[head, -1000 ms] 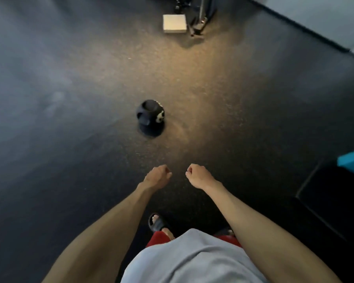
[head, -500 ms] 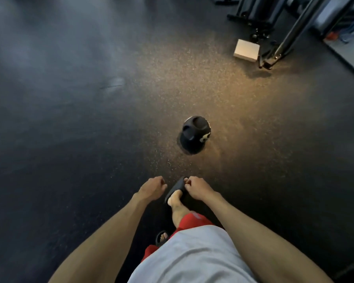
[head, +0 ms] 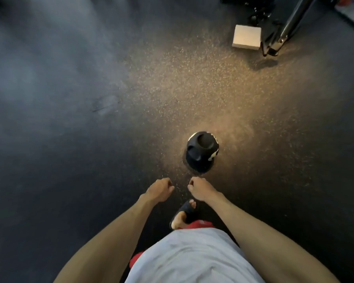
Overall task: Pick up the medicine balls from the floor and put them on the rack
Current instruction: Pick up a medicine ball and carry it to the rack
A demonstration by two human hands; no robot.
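As L hand (head: 159, 189) & R hand (head: 200, 188) curl empty, med ball (head: 201, 152) lies just ahead.

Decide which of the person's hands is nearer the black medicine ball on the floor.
Right. The right hand is just short of the medicine ball, in line with it; the left hand lies further left.

A person is wearing a grey top, red shorts and black slides.

A pale grey T-shirt (head: 192, 260), creased in soft folds, is covering the torso at the bottom of the view, and red shorts (head: 201, 223) are peeking out from under its hem. A black slide sandal (head: 186, 211) with one broad strap is leaving the toes and heel uncovered. Both forearms are showing bare down to the left hand (head: 158, 189) and the right hand (head: 200, 190).
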